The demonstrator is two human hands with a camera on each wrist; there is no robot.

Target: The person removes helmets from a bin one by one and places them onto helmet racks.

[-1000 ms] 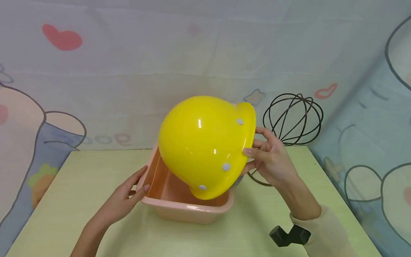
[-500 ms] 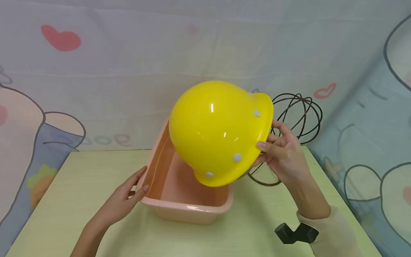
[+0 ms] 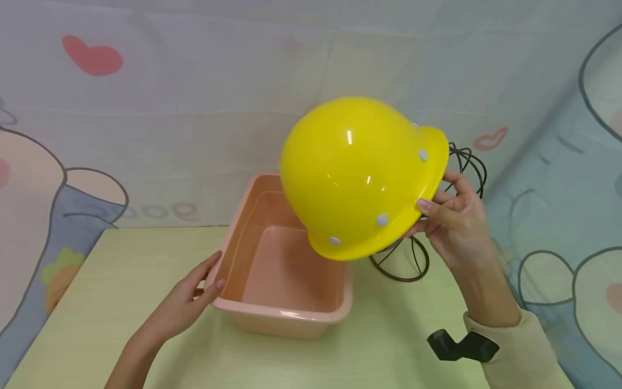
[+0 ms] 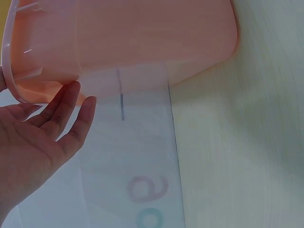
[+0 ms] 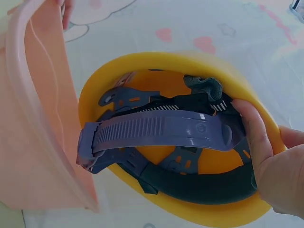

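A yellow hard hat (image 3: 357, 173) is held tilted above the right part of a pink plastic basin (image 3: 279, 313). My right hand (image 3: 454, 224) grips its brim, thumb on the outer side and fingers underneath. From the right wrist view, the inside of the hard hat (image 5: 218, 213) shows a grey adjustable headband (image 5: 156, 130) and a dark sweatband. My left hand (image 3: 187, 297) holds the basin's left rim, thumb on top. In the left wrist view, fingers of the left hand (image 4: 42, 137) lie against the basin's outer wall (image 4: 156, 38).
Behind the hard hat, at the right rear of the table (image 3: 160, 254), stands a dark wire rack (image 3: 423, 265) with a round base and a globe-shaped wire top. It is partly hidden. A patterned cloth (image 3: 218, 108) hangs along the back and right side.
The hard hat has risen and moved right in my right hand, showing more of the basin's inside and covering more of the wire rack. My left hand and the basin stay put.
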